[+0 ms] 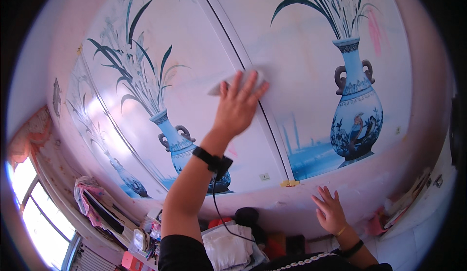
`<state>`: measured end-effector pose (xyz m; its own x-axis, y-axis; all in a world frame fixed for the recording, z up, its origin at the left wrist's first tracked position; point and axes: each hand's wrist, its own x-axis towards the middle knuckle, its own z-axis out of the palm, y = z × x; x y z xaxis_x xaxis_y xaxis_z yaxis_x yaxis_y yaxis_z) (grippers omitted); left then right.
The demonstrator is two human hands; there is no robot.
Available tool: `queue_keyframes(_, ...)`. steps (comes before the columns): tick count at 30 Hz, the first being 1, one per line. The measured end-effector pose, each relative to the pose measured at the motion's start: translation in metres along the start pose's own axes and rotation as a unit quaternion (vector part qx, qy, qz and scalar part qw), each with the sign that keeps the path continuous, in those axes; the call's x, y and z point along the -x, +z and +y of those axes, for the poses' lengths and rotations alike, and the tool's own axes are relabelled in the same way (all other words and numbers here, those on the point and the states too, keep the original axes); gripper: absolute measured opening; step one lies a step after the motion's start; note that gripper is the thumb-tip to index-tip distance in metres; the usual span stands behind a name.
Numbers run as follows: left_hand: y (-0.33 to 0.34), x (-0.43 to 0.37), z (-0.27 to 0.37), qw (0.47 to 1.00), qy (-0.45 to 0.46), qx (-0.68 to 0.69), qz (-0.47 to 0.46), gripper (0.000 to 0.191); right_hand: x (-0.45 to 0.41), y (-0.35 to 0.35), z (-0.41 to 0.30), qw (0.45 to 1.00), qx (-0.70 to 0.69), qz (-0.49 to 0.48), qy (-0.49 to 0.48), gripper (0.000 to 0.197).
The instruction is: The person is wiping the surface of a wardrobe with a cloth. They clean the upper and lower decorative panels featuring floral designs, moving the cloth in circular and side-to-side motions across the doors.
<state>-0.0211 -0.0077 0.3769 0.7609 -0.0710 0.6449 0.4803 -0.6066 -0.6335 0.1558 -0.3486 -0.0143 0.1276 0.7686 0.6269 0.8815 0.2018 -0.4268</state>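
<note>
My left hand (239, 101) presses a pale grey cloth (219, 88) flat against a wall-mounted picture panel, at the dark gap between two panels. Part of the cloth is hidden under the fingers. A black strap with a small device (219, 165) and a cable sits on that wrist. My right hand (331, 210), fingers spread, holds nothing and is low at the right, near the wall below the panels. The right panel (299, 70) shows a blue vase with leaves; the middle panel (204, 52) bears a similar vase, partly behind my left forearm.
Yellowish tape (290, 183) marks the foot of the gap. Below are folded white fabric (230, 245), a dark round item (247, 216) and a cluttered shelf with a pink box (132, 260). A curtained window (45, 212) is at the left, a white surface (430, 212) at the right.
</note>
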Motion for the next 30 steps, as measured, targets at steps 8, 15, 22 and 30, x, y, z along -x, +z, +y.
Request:
queue_keyframes(8,0.018,0.048,0.01,0.986,0.153,-0.002,-0.06,0.065,-0.006,-0.013,0.009,1.0,-0.005,-0.003,-0.02,0.067)
queue_keyframes(15,-0.049,-0.072,-0.097,0.998,-0.039,-0.053,0.026,0.071,-0.006,-0.017,0.025,1.0,-0.016,-0.006,-0.006,0.066)
queue_keyframes(22,-0.037,-0.122,-0.11,0.98,-0.154,-0.057,0.111,0.071,-0.007,-0.018,0.04,1.0,-0.021,0.001,0.003,0.064)
queue_keyframes(30,-0.053,-0.132,-0.161,0.973,-0.184,-0.076,0.114,0.075,-0.021,-0.015,0.05,1.0,-0.027,-0.003,0.0,0.063)
